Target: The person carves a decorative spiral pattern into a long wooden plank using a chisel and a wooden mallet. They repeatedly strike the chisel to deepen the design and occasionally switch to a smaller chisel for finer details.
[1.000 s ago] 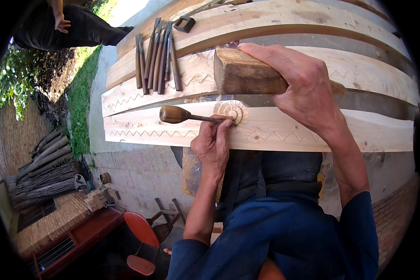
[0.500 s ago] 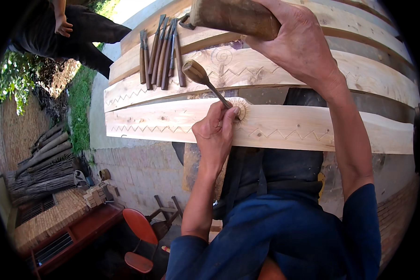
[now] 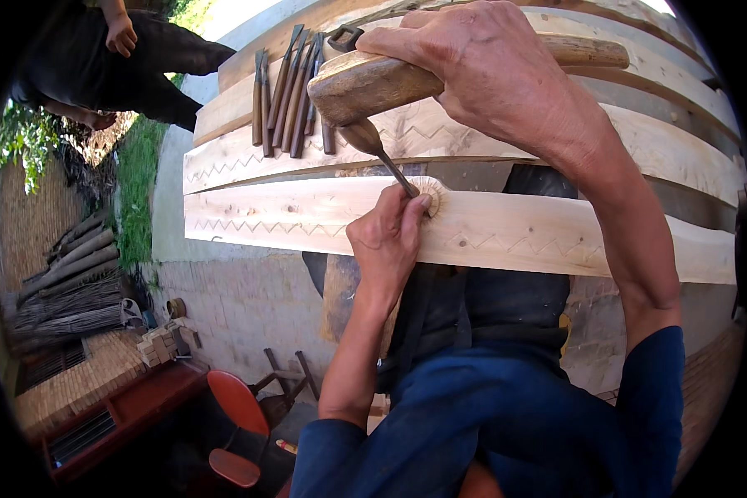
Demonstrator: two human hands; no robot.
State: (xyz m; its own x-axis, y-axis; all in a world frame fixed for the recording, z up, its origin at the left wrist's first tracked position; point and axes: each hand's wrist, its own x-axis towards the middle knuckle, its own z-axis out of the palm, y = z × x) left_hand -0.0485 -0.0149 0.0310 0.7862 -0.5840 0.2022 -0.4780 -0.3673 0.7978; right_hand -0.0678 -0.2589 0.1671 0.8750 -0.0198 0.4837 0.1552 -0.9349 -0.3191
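Observation:
My left hand point(image 3: 386, 236) grips a wooden-handled chisel point(image 3: 362, 135) low on its steel shaft, the tip resting on a carved round rosette point(image 3: 434, 193) on the nearest pale board point(image 3: 515, 224), which also bears a zigzag line. My right hand point(image 3: 498, 79) is wrapped around a wooden mallet point(image 3: 361, 85); its head is at the top of the chisel's handle, and I cannot tell whether they touch. Left of the mallet, several more chisels point(image 3: 278, 100) lie side by side on the boards behind.
Further zigzag-carved boards point(image 3: 224, 158) lie beyond, with a small dark tool point(image 3: 345, 36). Another person in dark trousers point(image 3: 141, 50) is at upper left. A red chair point(image 3: 236, 398) is at lower left, near stacked logs and sticks point(image 3: 75, 266).
The mallet rose, then came down leftward to the chisel's handle. The chisel tilted from nearly flat to a steeper slant. The other person's legs moved slightly.

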